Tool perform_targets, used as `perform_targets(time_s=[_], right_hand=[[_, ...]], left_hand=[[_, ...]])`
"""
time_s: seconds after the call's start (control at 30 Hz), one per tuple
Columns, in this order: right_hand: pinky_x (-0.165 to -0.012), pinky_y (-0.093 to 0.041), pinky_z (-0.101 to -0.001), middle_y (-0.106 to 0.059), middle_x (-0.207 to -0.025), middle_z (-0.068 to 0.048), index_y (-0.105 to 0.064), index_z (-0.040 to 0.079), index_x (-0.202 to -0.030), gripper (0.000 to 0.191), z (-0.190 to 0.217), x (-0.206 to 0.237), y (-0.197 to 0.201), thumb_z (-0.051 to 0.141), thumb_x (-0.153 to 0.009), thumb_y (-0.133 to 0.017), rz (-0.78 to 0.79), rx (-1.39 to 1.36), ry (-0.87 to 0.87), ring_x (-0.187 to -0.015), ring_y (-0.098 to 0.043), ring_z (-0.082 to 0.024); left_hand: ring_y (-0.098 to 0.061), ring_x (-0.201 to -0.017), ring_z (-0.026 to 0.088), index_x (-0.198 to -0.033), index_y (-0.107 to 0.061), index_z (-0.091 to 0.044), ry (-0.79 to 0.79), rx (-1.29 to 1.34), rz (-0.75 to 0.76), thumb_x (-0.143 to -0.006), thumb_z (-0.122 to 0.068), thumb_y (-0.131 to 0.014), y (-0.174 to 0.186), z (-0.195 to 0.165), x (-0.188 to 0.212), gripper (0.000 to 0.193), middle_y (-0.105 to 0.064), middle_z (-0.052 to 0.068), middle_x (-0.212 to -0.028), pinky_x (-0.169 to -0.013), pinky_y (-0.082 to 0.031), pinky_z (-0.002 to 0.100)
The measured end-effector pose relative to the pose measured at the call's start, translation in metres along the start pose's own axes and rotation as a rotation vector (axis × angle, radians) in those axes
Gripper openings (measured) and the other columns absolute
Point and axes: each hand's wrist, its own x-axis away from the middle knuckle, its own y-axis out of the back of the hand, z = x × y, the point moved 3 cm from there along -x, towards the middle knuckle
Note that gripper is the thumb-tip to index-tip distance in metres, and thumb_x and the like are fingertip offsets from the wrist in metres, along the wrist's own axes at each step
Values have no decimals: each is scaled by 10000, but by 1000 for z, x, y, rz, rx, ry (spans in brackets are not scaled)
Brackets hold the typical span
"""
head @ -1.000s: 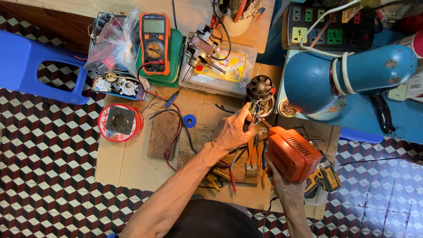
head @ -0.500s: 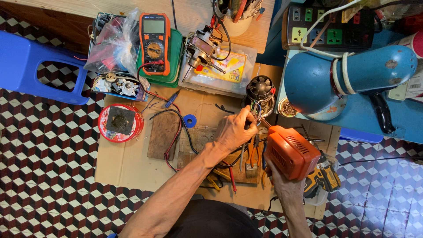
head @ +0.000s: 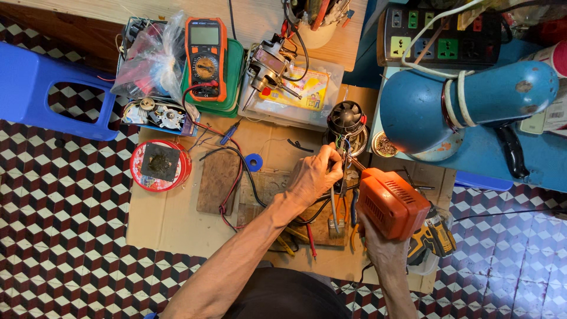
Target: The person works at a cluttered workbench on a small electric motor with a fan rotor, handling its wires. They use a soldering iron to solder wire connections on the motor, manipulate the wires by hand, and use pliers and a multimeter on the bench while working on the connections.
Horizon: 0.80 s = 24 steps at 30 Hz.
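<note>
My left hand [head: 312, 175] pinches thin wires just below a small black fan motor [head: 346, 117] that stands on the cardboard sheet [head: 171, 218]. Close to its right, my right hand [head: 378, 248] grips an orange soldering gun [head: 393, 202], its tip pointing up-left at the same wires. The gun's body hides most of my right fingers. Pliers with coloured handles [head: 339, 215] lie on a wooden block under both hands.
An orange multimeter [head: 205, 50] rests on a green case at the back, red and black leads trailing forward. A round red tin [head: 159, 164], blue tape roll [head: 253, 162], blue stool [head: 41, 88], blue lamp [head: 466, 106], power strip [head: 443, 26] and yellow drill [head: 434, 236] surround the cardboard.
My left hand has shifted slightly on the wires; the soldering gun stays at the joint. Nothing else has moved.
</note>
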Motion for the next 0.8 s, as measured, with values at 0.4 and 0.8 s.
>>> perform_targets(time_s=[0.4, 0.8], right_hand=[[-615, -625, -265, -581, -1267, -130, -411, 70, -1470, 768, 2, -4, -5, 110, -805, -794, 15, -100, -105, -708, -651, -119], [-582, -611, -277, -646, -1155, -110, -406, 78, -1479, 788, 8, -8, -4, 93, -797, -799, 40, -101, -238, -683, -656, -119]], left_hand=[[-734, -684, 323, -1030, -573, -39, 27, 3, 10, -854, -75, -721, -2, 5, -1, 233, -727, 131, -812, -609, -585, 419], [-713, -637, 295, -1031, -545, -45, 19, 12, 15, -880, -52, -697, 0, 5, 0, 215, -694, 119, -770, -575, -567, 404]])
